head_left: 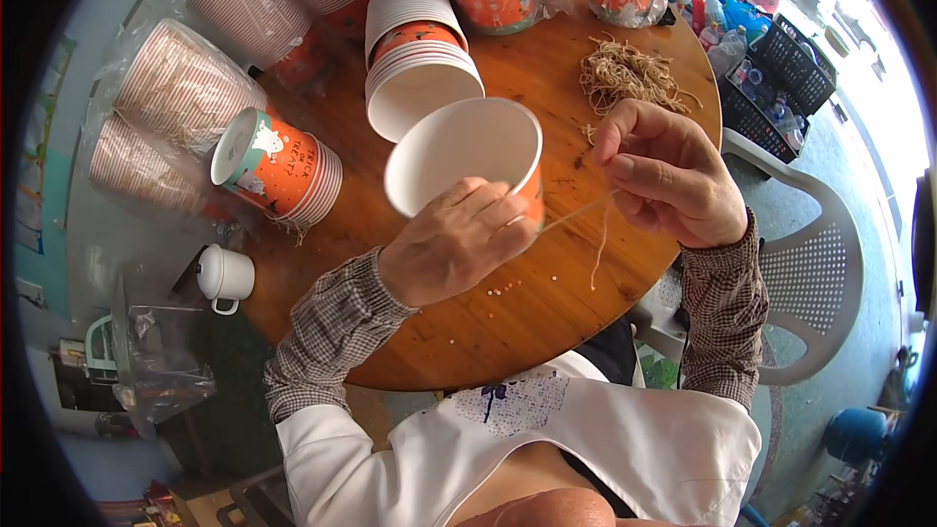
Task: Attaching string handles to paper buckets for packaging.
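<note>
My left hand (454,246) grips the rim of a paper bucket (459,151), white inside and orange outside, tilted with its mouth toward me above the table. A thin tan string (576,212) runs from the bucket's side to my right hand (675,174), which pinches it between thumb and fingers. One loose end dangles below. Where the string meets the bucket is hidden behind my left hand. Just beyond lies a nested stack of similar buckets (422,88) on its side. Past my right hand sits a tangled pile of string (632,76).
The round wooden table (439,346) also bears an orange printed bucket stack (278,168) at left and bagged bucket stacks (185,73) along its far edge. Small round bits (508,288) lie near me. A white lidded mug (225,275), a plastic chair (805,263) and black crates (781,68) surround it.
</note>
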Action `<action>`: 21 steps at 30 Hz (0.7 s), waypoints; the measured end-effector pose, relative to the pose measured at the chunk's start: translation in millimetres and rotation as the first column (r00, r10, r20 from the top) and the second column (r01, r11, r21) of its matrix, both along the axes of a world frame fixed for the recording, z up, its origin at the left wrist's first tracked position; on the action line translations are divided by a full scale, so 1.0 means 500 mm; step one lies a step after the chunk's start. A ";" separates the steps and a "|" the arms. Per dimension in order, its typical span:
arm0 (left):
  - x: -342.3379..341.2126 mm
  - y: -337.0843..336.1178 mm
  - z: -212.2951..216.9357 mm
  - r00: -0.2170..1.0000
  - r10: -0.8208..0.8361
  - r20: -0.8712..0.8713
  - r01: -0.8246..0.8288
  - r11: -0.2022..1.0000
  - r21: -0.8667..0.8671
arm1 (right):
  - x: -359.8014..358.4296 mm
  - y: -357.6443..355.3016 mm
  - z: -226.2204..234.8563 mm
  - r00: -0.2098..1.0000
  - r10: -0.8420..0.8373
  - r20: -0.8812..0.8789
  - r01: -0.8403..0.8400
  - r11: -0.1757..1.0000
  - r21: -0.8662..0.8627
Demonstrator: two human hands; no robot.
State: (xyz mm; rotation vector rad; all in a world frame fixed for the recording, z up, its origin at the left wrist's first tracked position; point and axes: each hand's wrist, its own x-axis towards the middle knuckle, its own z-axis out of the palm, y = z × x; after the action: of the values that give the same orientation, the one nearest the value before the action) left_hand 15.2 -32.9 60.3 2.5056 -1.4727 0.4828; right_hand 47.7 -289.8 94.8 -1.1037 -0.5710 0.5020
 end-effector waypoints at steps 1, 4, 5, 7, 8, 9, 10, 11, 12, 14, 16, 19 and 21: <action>0.003 -0.006 -0.003 0.993 -0.012 0.115 0.008 0.999 0.039 | 0.001 -0.003 0.003 1.000 0.000 0.002 0.000 1.000 0.000; 0.009 -0.007 -0.030 0.999 0.030 -0.046 -0.036 0.989 -0.143 | 0.003 -0.015 0.006 1.000 0.018 -0.024 -0.018 1.000 0.016; 0.015 -0.012 -0.045 0.991 0.091 -0.096 -0.114 0.957 -0.267 | 0.000 -0.018 0.006 0.999 0.021 -0.028 -0.019 0.999 0.039; 0.023 -0.008 -0.060 0.985 0.140 -0.103 -0.165 0.939 -0.302 | -0.002 -0.022 0.006 0.999 0.019 -0.032 -0.017 0.998 0.061; 0.029 -0.010 -0.063 0.975 0.192 -0.110 -0.218 0.916 -0.336 | -0.003 -0.024 0.005 0.999 0.020 -0.025 -0.018 0.998 0.065; 0.040 -0.014 -0.070 0.979 0.195 -0.049 -0.200 0.918 -0.342 | -0.003 -0.024 0.005 1.000 0.021 -0.018 -0.019 0.997 0.069; 0.041 -0.022 -0.073 0.981 0.190 -0.050 -0.195 0.918 -0.344 | -0.001 -0.023 0.004 1.000 0.015 -0.019 -0.014 0.998 0.066; 0.038 -0.034 -0.074 0.978 0.206 -0.020 -0.202 0.926 -0.320 | 0.000 -0.022 0.003 0.999 0.031 -0.017 -0.030 0.997 0.078; 0.038 -0.046 -0.076 0.975 0.222 0.011 -0.209 0.932 -0.296 | 0.001 -0.020 0.002 0.999 0.047 -0.016 -0.045 0.995 0.089; 0.045 -0.069 -0.092 0.973 0.232 0.004 -0.219 0.924 -0.314 | 0.003 -0.016 0.000 0.999 0.039 -0.009 -0.038 0.995 0.087; 0.052 -0.082 -0.100 0.974 0.228 -0.004 -0.217 0.919 -0.328 | 0.004 -0.013 -0.002 0.999 0.039 0.003 -0.039 0.992 0.123; 0.067 -0.068 -0.147 0.977 0.213 -0.023 -0.206 0.907 -0.368 | 0.012 -0.024 0.014 0.995 -0.059 0.084 0.046 0.988 0.150; 0.063 -0.076 -0.135 0.982 0.183 -0.035 -0.182 0.898 -0.402 | 0.028 -0.032 0.006 0.990 -0.082 0.116 0.064 0.986 0.156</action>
State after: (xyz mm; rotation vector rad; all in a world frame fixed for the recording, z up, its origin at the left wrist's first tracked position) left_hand 46.7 -70.8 -6.9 2.3121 -1.0108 0.7397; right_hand 61.9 -305.7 97.7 -1.0107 -0.6621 0.3232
